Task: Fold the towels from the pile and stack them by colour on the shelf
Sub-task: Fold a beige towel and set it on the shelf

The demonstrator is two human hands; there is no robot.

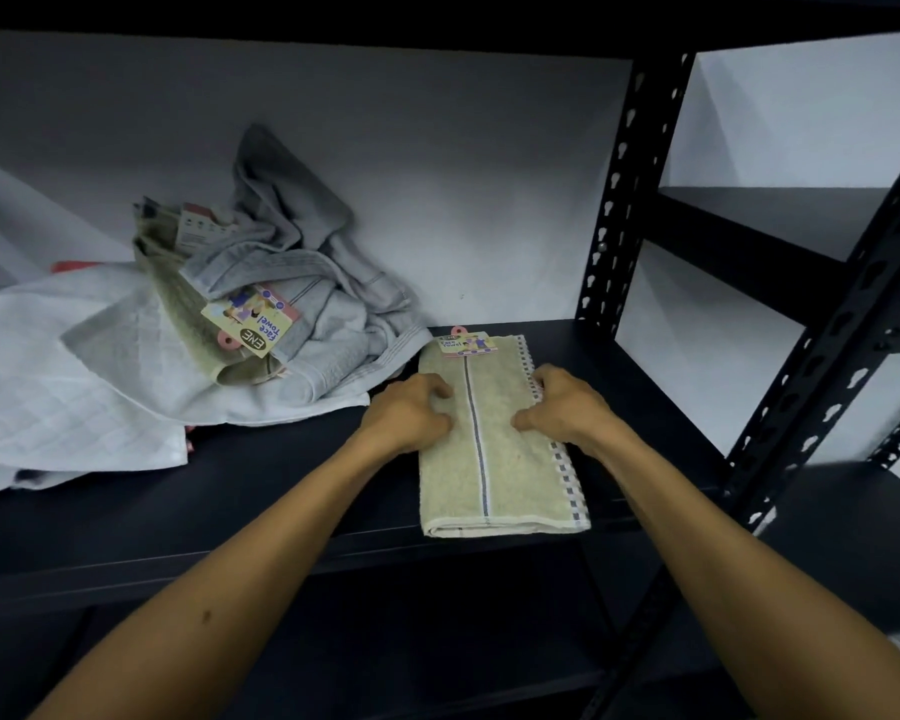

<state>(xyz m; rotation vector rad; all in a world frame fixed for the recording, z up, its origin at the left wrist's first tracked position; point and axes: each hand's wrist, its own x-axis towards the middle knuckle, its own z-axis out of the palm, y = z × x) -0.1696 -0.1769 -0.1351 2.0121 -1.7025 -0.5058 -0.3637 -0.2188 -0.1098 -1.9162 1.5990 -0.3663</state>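
- Lying flat on the dark shelf [292,491], a folded beige towel [494,459] with a paper tag at its far end.
- I see my left hand [409,413] and right hand [567,407] on its sides, fingers curled, pinching the cloth.
- Just left, a loose towel pile [219,335]: grey, beige, white.

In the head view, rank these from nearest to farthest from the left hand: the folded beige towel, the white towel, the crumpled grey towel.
From the left hand:
1. Folded beige towel, under its fingers, to the right.
2. White towel, its edge just left of the hand.
3. Crumpled grey towel, behind, atop the pile.
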